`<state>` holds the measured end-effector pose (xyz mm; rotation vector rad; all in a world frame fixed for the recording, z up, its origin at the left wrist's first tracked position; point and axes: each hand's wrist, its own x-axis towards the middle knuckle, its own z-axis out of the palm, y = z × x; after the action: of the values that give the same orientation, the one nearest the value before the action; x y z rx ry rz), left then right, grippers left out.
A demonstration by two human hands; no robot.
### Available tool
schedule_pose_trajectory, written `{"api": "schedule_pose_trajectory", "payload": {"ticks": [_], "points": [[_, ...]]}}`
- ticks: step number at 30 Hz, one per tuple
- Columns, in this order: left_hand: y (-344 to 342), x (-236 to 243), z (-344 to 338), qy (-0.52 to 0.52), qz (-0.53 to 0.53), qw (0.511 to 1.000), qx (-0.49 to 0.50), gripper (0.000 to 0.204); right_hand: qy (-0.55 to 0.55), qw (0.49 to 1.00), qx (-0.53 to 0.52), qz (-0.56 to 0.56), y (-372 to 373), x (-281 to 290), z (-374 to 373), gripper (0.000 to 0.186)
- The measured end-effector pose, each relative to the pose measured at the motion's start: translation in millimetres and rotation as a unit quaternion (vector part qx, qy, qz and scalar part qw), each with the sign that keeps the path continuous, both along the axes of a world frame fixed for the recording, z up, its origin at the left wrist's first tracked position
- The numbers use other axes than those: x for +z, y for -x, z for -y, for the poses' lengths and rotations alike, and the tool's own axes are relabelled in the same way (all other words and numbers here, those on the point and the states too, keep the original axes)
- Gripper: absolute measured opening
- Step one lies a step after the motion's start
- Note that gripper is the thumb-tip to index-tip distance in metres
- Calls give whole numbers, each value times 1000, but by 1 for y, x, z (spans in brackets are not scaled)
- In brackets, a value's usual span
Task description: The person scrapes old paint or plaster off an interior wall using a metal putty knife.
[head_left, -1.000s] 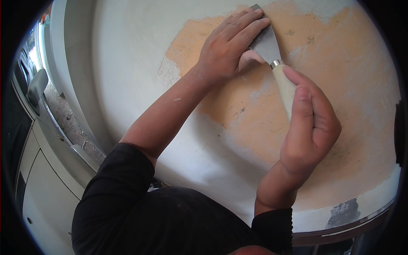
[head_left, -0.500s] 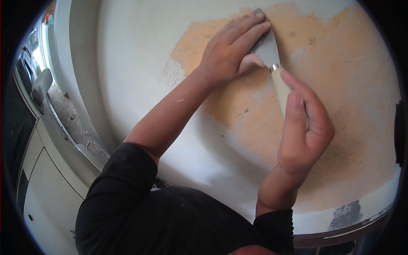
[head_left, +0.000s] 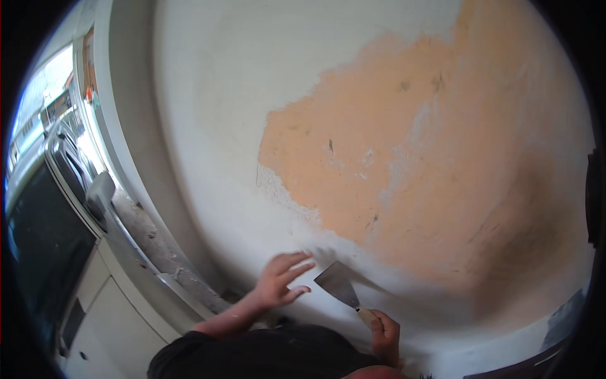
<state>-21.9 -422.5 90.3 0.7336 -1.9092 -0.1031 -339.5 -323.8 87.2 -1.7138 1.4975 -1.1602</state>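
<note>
My right hand [head_left: 384, 335], low in the picture, is closed around the pale handle of a metal scraper [head_left: 338, 284], whose wide blade is tilted up and to the left. My left hand [head_left: 284, 278] is open, fingers spread, just left of the blade and near a white wall [head_left: 221, 114]. I cannot tell whether blade or fingers touch the wall. A large, uneven peach patch [head_left: 391, 164] with pale streaks, dark scuffs and a shaded area at right spreads over the wall.
A pale vehicle [head_left: 120, 328] with a dark window and side mirror [head_left: 100, 194] stands close on my left, beside a white post [head_left: 123, 126] and a narrow strip of dirty floor [head_left: 146, 234]. A bright opening shows at the far upper left. A dark edge [head_left: 524, 363] runs along the lower right.
Both hands and the scraper have moved down in the picture, away from the patch. My left hand has left the blade and spread its fingers. The view now shows more upper wall.
</note>
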Motion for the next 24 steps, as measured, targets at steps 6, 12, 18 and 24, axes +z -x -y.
{"api": "schedule_pose_trajectory", "payload": {"ticks": [6,12,18,24], "points": [[12,-33,0,-227,-76,970,45,22,-60,992,102,-34,-2,16,29,29],[-9,25,-18,-279,-291,883,242,17,-3,983,186,-7,28,29,46,31],[-28,16,-25,-157,-163,918,325,25,-15,988,142,55,49,12,13,34],[17,88,21,222,187,904,314,87,-74,989,28,122,119,-21,-63,37]]}}
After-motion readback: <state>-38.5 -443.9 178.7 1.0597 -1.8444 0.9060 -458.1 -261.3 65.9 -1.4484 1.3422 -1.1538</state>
